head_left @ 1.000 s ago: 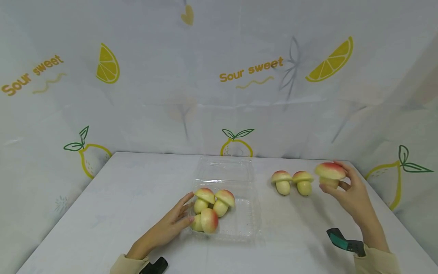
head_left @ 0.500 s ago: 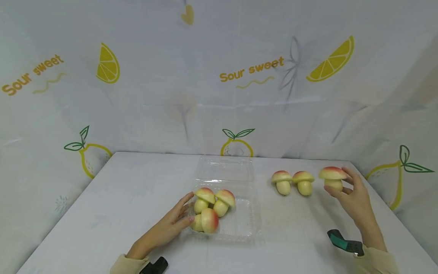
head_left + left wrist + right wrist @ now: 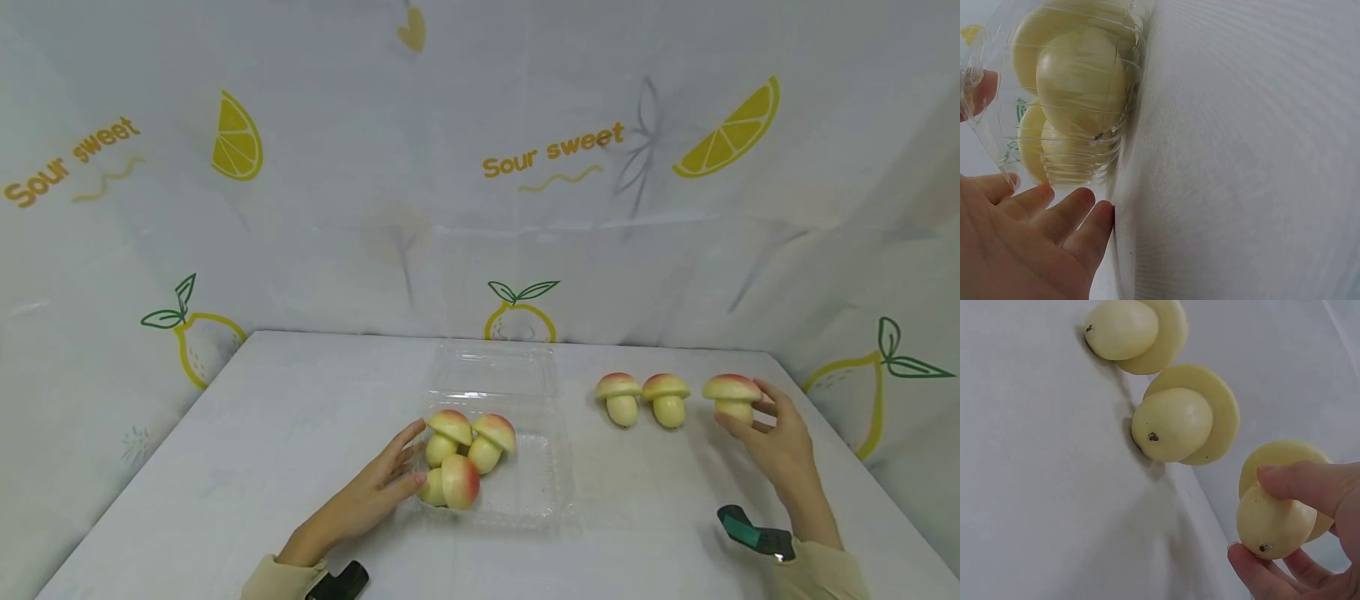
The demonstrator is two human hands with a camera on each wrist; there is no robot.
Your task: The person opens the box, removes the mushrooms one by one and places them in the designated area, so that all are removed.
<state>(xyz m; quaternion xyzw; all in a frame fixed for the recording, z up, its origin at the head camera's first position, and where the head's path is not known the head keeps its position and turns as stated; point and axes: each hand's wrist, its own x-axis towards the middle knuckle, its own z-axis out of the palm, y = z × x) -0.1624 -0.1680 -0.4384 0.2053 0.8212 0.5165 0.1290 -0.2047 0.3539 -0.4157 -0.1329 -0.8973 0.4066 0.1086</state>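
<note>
My right hand (image 3: 783,442) holds a toy mushroom (image 3: 732,396) by its pale stem, at the right of the table. In the right wrist view the thumb lies across this stem, with fingers on its other side. Two similar mushrooms stand to its left, one nearer (image 3: 667,402) and one farther (image 3: 619,400). My left hand (image 3: 372,483) rests against the left side of a clear plastic clamshell box (image 3: 525,504), fingers fairly straight along its wall. Three mushrooms with red-tinged caps lie in the box's left part; the front one (image 3: 459,482) is on its side.
The box's clear lid (image 3: 492,371) lies folded back behind it. A white table (image 3: 247,467) carries everything, and a printed white cloth (image 3: 337,208) hangs along its back edge. Dark straps with devices (image 3: 753,533) sit at both wrists.
My right hand has lowered its mushroom and shifted it slightly right, away from the two standing ones. The left hand and the box stay in place.
</note>
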